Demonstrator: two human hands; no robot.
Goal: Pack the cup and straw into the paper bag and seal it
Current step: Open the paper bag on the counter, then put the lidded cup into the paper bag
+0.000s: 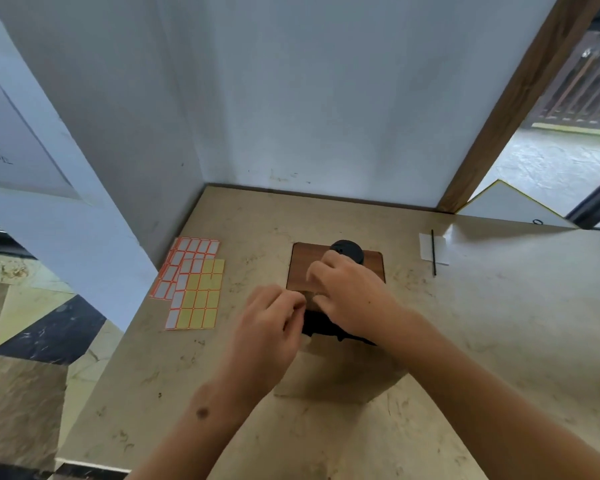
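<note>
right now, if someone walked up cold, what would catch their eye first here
Two bare hands meet at the middle of the counter: the left hand and right hand work at the top of a tan paper bag, above a brown board with a black-lidded cup. Next, the orange and yellow label sheets at the left. A thin black straw lies on a white slip at the right.

There is one view only, from a wide-angle camera on the person's head, looking forward and steeply down onto the beige marbled desk (482, 323). It sits close: both forearms come in from the bottom edge and fill the lower frame. It faces a white wall corner (291, 98), straight lines bow outward, and tiled floor (32, 341) shows at left.
</note>
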